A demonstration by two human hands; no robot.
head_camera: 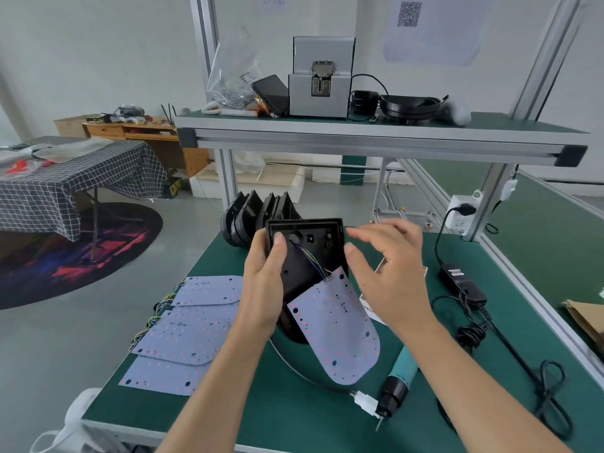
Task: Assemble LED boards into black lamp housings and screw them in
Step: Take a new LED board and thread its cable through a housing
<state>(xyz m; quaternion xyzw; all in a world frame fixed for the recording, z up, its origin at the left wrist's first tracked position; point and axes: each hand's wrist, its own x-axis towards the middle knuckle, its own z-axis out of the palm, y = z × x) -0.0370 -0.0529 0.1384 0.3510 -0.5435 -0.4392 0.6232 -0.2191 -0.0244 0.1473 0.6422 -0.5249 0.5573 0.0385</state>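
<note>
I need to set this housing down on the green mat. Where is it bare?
Bare mat lies near the front edge, between the spare LED boards and the screwdriver. The right side is crowded with the power adapter and its cables; stacked housings fill the far-left corner.

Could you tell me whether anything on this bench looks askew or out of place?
Yes: the LED board hangs crooked out of the black housing that the left hand grips, tethered by wires, not seated.

I can read only "PRIN" on a white card (368,308) lying near the tabletop's right side. A QR code (408,14) sits on a wall sheet; I can't make out its text.
</note>
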